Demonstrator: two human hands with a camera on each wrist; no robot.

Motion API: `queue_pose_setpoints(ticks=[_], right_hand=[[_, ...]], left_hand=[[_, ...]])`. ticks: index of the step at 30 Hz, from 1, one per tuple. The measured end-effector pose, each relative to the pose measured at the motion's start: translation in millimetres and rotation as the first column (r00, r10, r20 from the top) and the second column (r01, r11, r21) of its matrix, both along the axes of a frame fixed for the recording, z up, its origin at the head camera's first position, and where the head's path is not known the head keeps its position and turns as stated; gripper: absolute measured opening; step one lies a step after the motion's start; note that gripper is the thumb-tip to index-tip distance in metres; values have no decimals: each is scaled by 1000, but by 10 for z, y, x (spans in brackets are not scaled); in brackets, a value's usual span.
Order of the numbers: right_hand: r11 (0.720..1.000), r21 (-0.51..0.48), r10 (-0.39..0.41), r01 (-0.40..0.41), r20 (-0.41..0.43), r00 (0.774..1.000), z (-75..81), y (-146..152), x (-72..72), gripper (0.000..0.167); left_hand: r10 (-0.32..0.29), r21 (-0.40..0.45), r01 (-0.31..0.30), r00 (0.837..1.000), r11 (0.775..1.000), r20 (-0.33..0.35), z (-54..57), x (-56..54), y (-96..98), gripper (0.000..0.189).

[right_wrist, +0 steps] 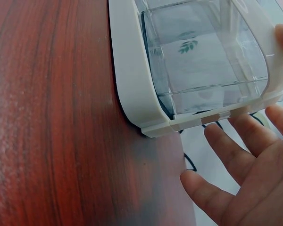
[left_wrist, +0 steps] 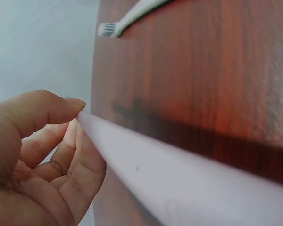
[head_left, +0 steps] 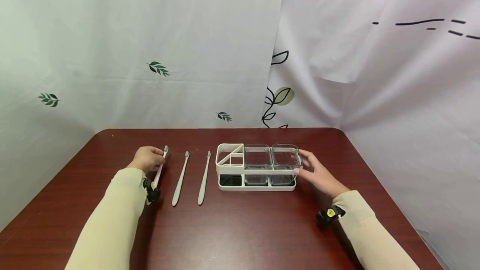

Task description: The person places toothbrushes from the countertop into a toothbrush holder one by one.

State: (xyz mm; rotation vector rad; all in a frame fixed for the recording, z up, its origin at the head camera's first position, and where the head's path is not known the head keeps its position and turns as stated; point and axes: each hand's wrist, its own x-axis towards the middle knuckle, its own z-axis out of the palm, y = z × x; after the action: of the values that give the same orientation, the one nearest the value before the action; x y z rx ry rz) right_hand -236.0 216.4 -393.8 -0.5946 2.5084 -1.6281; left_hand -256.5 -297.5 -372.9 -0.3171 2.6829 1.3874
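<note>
Near the table's left side my left hand pinches a pale toothbrush between thumb and fingertips. Its head points to the far edge, and its handle runs large and tilted across the left wrist view. A second toothbrush and a third toothbrush lie to the right of it, heads away from me. My right hand holds the right end of a white toothbrush holder, thumb on the front of the upper frame and fingers along the side. Two clear cups sit in the holder, the right cup nearest that hand.
The dark red wooden table has rounded far corners. A pale printed cloth hangs behind it and along both sides. At the holder's left end are small compartments with a diagonal divider.
</note>
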Motion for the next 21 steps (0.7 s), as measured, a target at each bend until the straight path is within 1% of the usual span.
queue_pose_setpoints(ticks=[4, 7, 12, 17, 21], right_hand=[[1000, -27, 9, -9, 7, 1000, -10, -3, 3, 64], [998, -54, 22, -21, 8, 1000, -18, -11, 2, 64], [997, -77, 29, -28, 14, 999, -30, -22, -3, 64], [996, -86, 28, -26, 22, 999, -28, -21, 1, 64], [995, -94, 33, -29, 32, 999, -23, -19, 10, 64]], left_hand=[[13, 7, -13, 1000, 1000, -22, 54, -13, 33, 38], [24, 18, -23, 998, 1000, -56, 96, -20, 68, 39], [49, 72, -41, 993, 997, -110, 185, -6, 136, 41], [36, 105, -22, 991, 994, -130, 279, 35, 200, 42], [28, 136, -7, 988, 991, -152, 328, 46, 241, 42]])
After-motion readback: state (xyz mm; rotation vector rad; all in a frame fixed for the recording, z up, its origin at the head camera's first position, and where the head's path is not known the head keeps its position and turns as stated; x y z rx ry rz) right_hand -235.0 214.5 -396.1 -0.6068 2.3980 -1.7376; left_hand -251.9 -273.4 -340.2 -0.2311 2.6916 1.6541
